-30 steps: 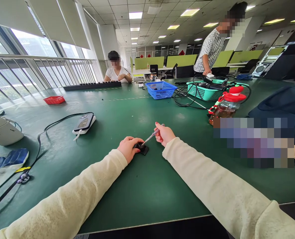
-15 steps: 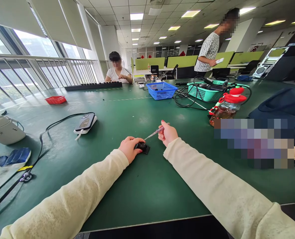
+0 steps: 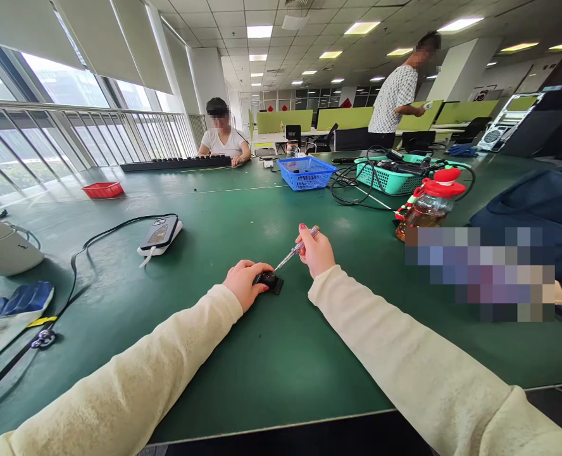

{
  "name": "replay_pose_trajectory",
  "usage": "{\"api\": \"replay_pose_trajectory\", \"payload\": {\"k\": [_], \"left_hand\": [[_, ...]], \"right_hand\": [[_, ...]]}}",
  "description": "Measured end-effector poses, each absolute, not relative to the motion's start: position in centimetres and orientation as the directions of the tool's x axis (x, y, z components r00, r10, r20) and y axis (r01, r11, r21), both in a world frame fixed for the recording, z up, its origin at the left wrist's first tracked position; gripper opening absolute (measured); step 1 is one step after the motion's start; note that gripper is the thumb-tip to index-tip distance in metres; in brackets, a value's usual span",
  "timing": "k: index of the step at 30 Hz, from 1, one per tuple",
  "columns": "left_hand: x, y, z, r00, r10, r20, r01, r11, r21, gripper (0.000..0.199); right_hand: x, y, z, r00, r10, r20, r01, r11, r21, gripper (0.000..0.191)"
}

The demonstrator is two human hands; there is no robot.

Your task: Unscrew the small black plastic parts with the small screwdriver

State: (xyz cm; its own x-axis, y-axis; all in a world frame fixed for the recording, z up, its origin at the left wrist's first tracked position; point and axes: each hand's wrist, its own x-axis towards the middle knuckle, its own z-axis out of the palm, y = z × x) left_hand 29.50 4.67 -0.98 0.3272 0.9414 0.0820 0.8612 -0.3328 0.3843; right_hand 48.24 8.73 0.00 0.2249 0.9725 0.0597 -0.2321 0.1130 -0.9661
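Near the middle of the green table [image 3: 271, 354], my left hand [image 3: 243, 284] is closed around the left side of a small black part [image 3: 272, 282] with a rounded top and a flat base. The fingers hide some of it, and its exact kind does not show. Up and to the right, my right hand [image 3: 318, 252] grips a screwdriver [image 3: 296, 251] with a clear handle and a thin metal shaft. The shaft slants down to the left, and its tip is at the top of the black part; whether it sits in a screw is too small to tell.
Left of my hands lie a phone on a white power bank [image 3: 161, 233], a black strap [image 3: 74, 278] and a red tray [image 3: 103, 190]. Farther back are a blue basket [image 3: 307, 174], a green basket with cables [image 3: 390, 177] and a red-lidded jar [image 3: 430, 202]. Two other people are beyond.
The screwdriver has become steeper, its handle tipped up in my right hand. My left hand still holds the black part. The standing person has shifted slightly, and the seated person's hand has lowered.
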Motion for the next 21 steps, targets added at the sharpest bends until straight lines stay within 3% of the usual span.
{"api": "replay_pose_trajectory", "payload": {"k": [7,13,16,21], "left_hand": [[29.44,4.75,-0.99,0.325,0.942,0.085,0.869,-0.333,0.367,0.04],[29.24,4.83,-1.17,0.379,0.917,0.124,0.841,-0.397,0.368,0.043],[29.05,4.92,-1.34,0.385,0.913,0.134,0.84,-0.407,0.36,0.039],[29.01,4.89,-1.3,0.368,0.918,0.15,0.852,-0.397,0.34,0.036]], "right_hand": [[47.83,8.6,0.0,0.206,0.969,-0.137,-0.33,-0.063,-0.942,0.039],[47.66,8.5,-0.09,0.155,0.98,-0.122,-0.359,-0.06,-0.931,0.038],[48.03,8.74,-0.14,0.18,0.982,-0.05,-0.267,0.0,-0.964,0.041],[48.4,8.4,0.01,0.25,0.927,0.28,0.013,0.286,-0.958,0.047]]}}
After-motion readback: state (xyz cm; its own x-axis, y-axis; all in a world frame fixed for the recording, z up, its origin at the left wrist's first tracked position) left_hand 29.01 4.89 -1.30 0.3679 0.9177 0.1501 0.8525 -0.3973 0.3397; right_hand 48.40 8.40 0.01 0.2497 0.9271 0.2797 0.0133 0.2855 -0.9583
